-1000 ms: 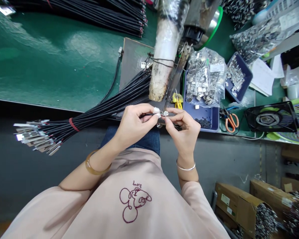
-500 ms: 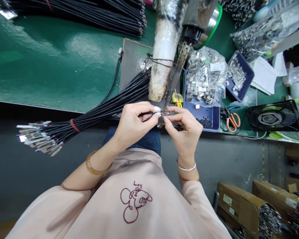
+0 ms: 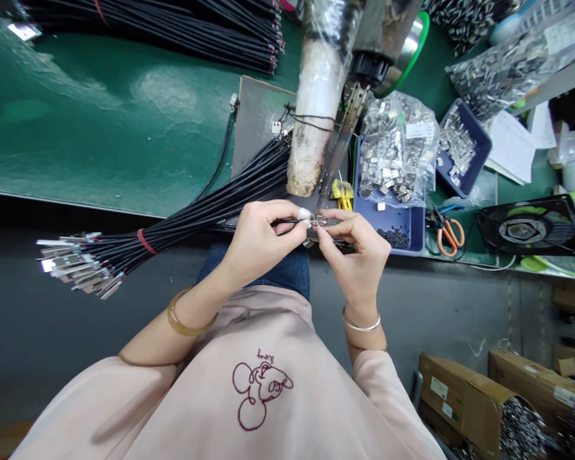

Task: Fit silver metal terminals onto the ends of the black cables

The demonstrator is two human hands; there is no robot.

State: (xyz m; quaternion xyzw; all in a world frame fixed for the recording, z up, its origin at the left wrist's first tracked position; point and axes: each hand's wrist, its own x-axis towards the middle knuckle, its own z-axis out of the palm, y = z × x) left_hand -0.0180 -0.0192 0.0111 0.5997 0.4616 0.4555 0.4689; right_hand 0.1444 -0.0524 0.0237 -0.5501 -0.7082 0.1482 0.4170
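My left hand [image 3: 268, 236] pinches a thin black cable [image 3: 290, 222] near its end, between thumb and fingers. At the cable's tip is a small metal connector [image 3: 321, 220], held between the thumb and fingers of my right hand [image 3: 357, 249]. The fingertips of both hands nearly meet there and partly cover the connector. Beside my left hand a bundle of black cables [image 3: 211, 198] lies across the table edge, bound by a red band [image 3: 146, 241], with metal plugs at its near end. Just above my fingers hang a stained white tube [image 3: 311, 115] and a narrow metal rail [image 3: 342, 147].
To the right, a blue tray [image 3: 416, 230] holds a bag of metal shells [image 3: 395, 153] and small black parts. Beyond are orange-handled pliers [image 3: 450, 237], a smaller blue bin [image 3: 479, 150] and a black fan [image 3: 527, 227]. More cables [image 3: 182, 32] lie at the back left.
Both hands keep almost the same place and grip. The whole view has shifted very slightly; the connector shows a little more between my fingertips.
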